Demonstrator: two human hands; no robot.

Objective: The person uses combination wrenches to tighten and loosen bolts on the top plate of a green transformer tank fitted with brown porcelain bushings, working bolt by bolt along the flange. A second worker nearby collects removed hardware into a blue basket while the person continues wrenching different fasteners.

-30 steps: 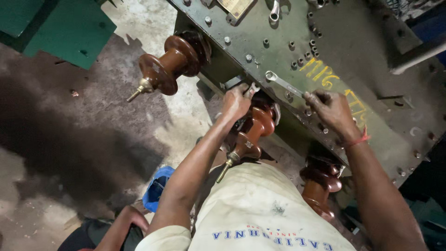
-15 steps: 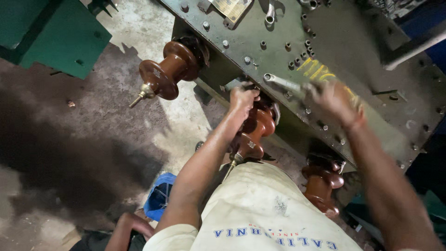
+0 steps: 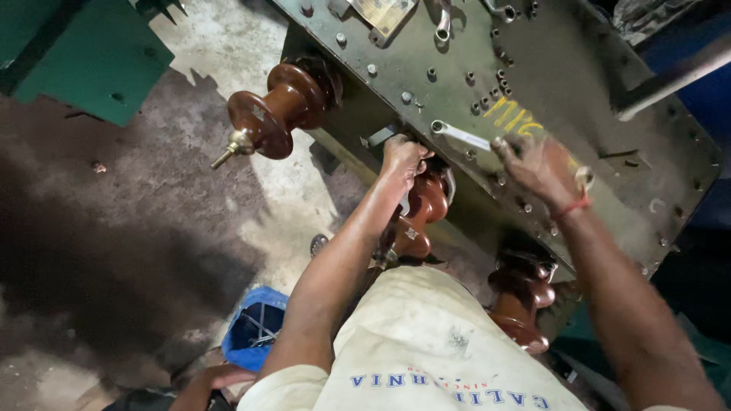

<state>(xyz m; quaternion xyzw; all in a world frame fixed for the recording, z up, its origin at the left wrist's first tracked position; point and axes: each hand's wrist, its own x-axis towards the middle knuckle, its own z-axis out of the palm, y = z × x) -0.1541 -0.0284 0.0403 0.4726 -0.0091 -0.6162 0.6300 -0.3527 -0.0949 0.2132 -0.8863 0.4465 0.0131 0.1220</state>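
Observation:
My right hand (image 3: 537, 164) grips the handle end of a silver ring spanner (image 3: 461, 135). The spanner lies on a grey-green bolted steel plate (image 3: 579, 68), its ring end over a bolt. My left hand (image 3: 403, 156) is closed at the plate's front edge, just above the middle brown ribbed insulator (image 3: 419, 213). A thin metal tool shows below its fingers and is mostly hidden. A second brown insulator (image 3: 270, 114) sticks out to the left, with a brass stud at its tip. A third (image 3: 521, 304) sits lower right, beside my shirt.
A blue container (image 3: 255, 327) with metal parts stands on the stained concrete floor by my left elbow. Another hand (image 3: 217, 377) shows at the bottom edge. A green metal box (image 3: 84, 53) fills the upper left. A hook and several bolts dot the plate.
My right hand has shifted slightly with the spanner handle while the ring end stays on its bolt. My left hand stays at the plate edge.

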